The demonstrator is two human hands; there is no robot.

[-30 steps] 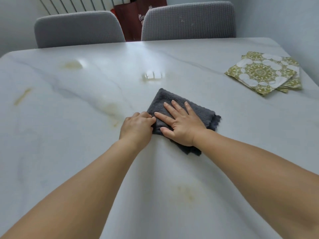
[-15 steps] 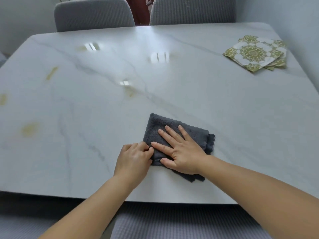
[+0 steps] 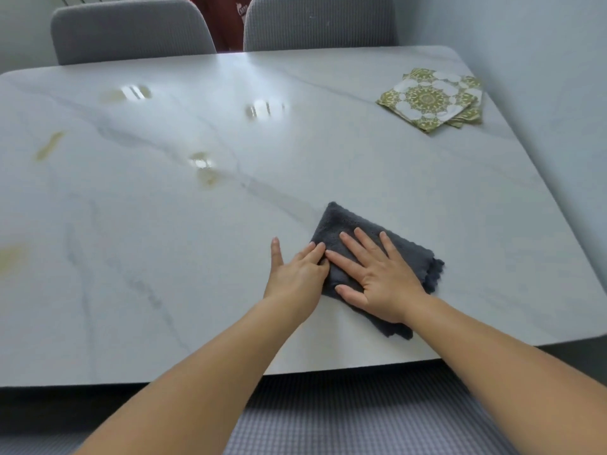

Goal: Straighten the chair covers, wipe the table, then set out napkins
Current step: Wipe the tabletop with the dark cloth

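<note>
Soft daylight, tabletop glare, wide-angle distortion

White marble-patterned table with grey veins and yellowish stains; dark grey cloth; napkins printed with a green-and-white medallion pattern; chair covers in light grey with fine waffle texture.
</note>
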